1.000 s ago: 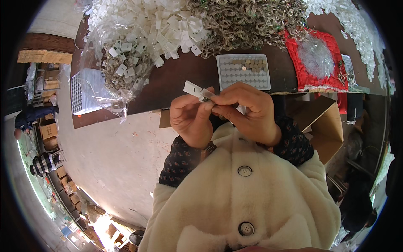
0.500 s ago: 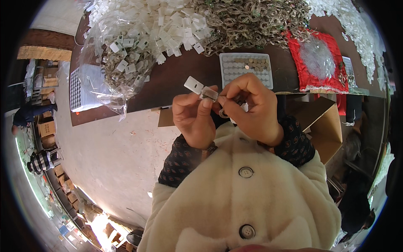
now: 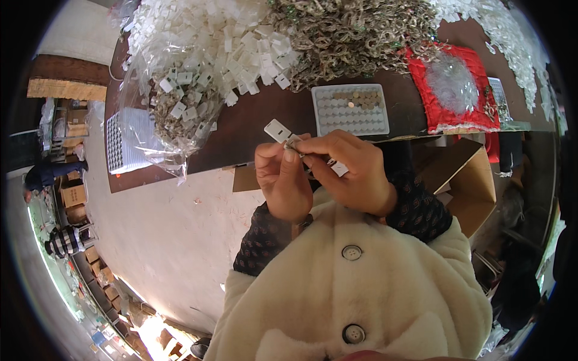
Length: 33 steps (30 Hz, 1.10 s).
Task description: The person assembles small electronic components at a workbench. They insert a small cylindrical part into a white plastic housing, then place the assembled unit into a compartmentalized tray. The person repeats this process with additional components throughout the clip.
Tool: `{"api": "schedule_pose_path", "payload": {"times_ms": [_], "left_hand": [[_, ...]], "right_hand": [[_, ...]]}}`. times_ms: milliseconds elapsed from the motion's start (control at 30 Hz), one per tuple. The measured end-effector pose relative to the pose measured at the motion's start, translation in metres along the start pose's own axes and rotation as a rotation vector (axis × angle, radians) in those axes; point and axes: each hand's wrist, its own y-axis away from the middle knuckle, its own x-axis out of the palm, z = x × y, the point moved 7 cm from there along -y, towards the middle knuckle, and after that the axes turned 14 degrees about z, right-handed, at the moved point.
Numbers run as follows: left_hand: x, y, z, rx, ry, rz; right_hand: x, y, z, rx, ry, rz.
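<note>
My left hand (image 3: 285, 182) is closed in a pinch on a small white plastic battery case (image 3: 277, 130), whose flat lid sticks out up and to the left. Thumb and forefinger of my right hand (image 3: 356, 172) are pressed together at the case's near end, just above the left thumb. What those fingertips hold is too small and covered to make out. Below the right fingers a white piece with dark marks (image 3: 338, 168) shows, partly hidden by the hand. Beyond the hands lies a pale moulded tray (image 3: 349, 125) with several round coin cells (image 3: 367, 97) in its far rows.
White plastic cases (image 3: 241, 51) and coiled wire bundles (image 3: 355, 36) are heaped along the table's far side. Left stand a clear bag (image 3: 186, 135) of wired pieces and stacked trays (image 3: 123, 141). A red cloth (image 3: 424, 93) lies right; below it is an open cardboard box (image 3: 475, 186).
My right fingertips have moved left and a little down, onto the case's end near my left thumb. The white piece below the right hand shows more now. The left hand keeps its pinch.
</note>
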Motion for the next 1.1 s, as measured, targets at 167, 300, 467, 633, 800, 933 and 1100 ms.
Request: {"api": "schedule_pose_path", "payload": {"times_ms": [167, 300, 467, 633, 800, 933, 1100], "left_hand": [[0.005, 0.002, 0.015, -0.169, 0.034, 0.019], [-0.003, 0.002, 0.024, -0.250, 0.069, -0.035], [-0.006, -0.001, 0.033, -0.225, 0.094, -0.014], [-0.009, -0.001, 0.029, -0.211, 0.088, -0.012], [-0.014, -0.004, 0.025, -0.199, 0.084, -0.011], [-0.014, -0.006, 0.025, -0.209, 0.097, 0.009], [-0.015, -0.008, 0.024, -0.216, 0.156, 0.030]], "right_hand": [[-0.016, 0.021, -0.004, -0.031, 0.144, 0.056], [-0.058, 0.032, -0.036, 0.123, 0.263, -0.085], [-0.069, 0.016, -0.064, 0.134, 0.531, -0.112], [-0.049, -0.001, -0.071, 0.114, 0.717, -0.023], [-0.041, -0.006, -0.070, 0.113, 0.723, 0.035], [-0.040, -0.012, -0.071, 0.118, 0.727, 0.029], [-0.030, -0.023, -0.078, 0.186, 0.925, 0.145]]}}
